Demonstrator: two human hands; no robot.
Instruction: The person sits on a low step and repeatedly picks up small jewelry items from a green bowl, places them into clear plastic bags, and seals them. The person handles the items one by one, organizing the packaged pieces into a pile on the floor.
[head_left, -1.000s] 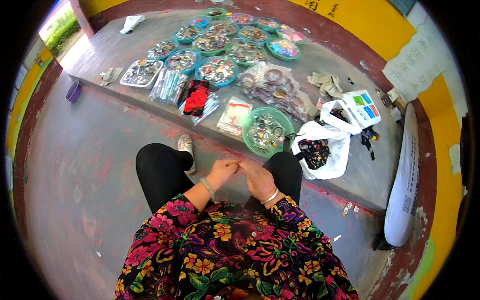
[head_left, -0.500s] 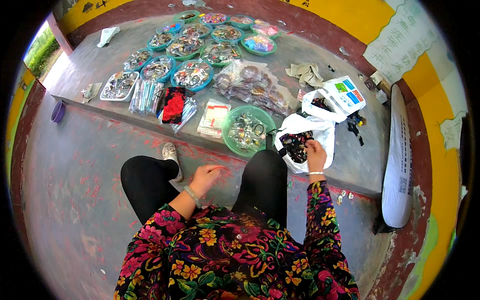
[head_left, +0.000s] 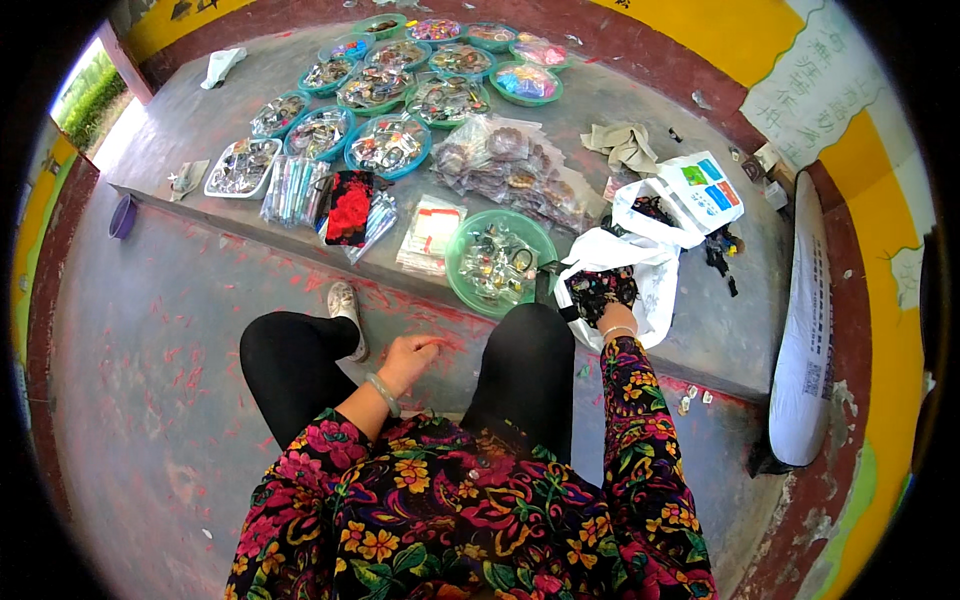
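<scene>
My right hand (head_left: 614,318) reaches into an open white plastic bag (head_left: 655,312) in front of my right knee. Its fingers sink among a heap of small black pieces with coloured specks (head_left: 598,289), whose kind I cannot make out, so the fingertips are hidden. Between my knees is my left hand (head_left: 408,363), its fingers curled together and its wrist wearing a pale bangle. Whatever those fingers may hold is too small to tell. Just left of the bag, a green basin (head_left: 455,262) contains small clear-wrapped packets.
Several basins (head_left: 387,172) of small packaged goods cover the raised ledge, beside a white tray (head_left: 212,180). Plastic-bagged brown items (head_left: 515,170) lie behind the green basin. A second white bag (head_left: 705,190) stands farther right. A long silver-covered object (head_left: 800,340) leans near the right wall.
My right hand has moved slightly left and down, deeper into the white bag's contents. My left hand stays almost in place. The whole view has shifted slightly.
</scene>
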